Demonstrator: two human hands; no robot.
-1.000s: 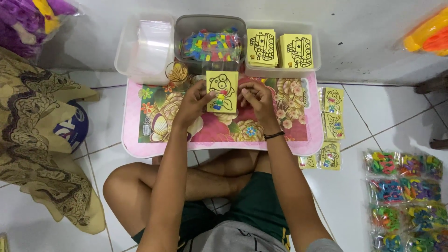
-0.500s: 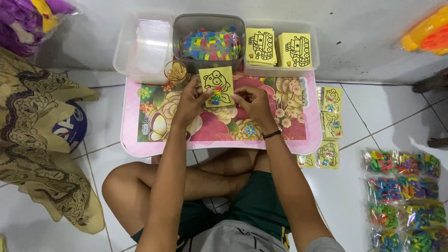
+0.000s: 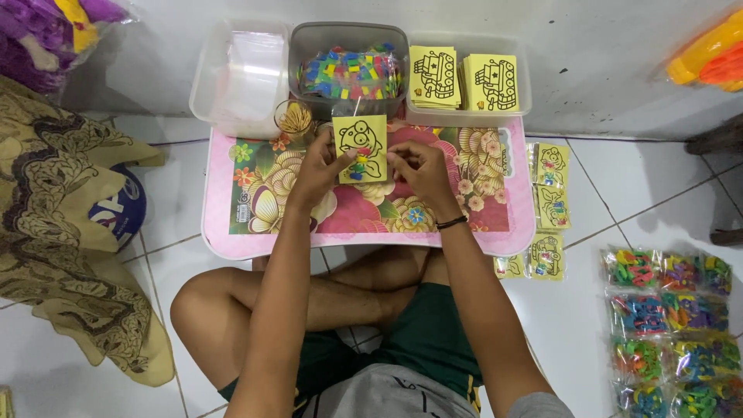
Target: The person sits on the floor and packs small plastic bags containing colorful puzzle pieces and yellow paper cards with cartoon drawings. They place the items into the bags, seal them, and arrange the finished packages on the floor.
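A yellow card with a black cartoon drawing [image 3: 360,143] is held upright over a pink floral lap table [image 3: 232,232]. My left hand [image 3: 319,172] grips the card's lower left edge, with small coloured pieces at its bottom. My right hand [image 3: 418,172] pinches at the card's lower right side; what its fingertips hold is too small to tell. A black band circles my right wrist.
Behind the table stand a clear tub of plastic sleeves [image 3: 244,73], a grey tub of coloured pieces [image 3: 350,71] and a tub of yellow cards [image 3: 464,81]. A small cup of sticks [image 3: 294,120] is near. Packed cards [image 3: 551,186] and bagged toys [image 3: 669,333] lie right. Patterned cloth [image 3: 70,255] lies left.
The yellow card has risen slightly and moved toward the far edge of the table, with both hands following it.
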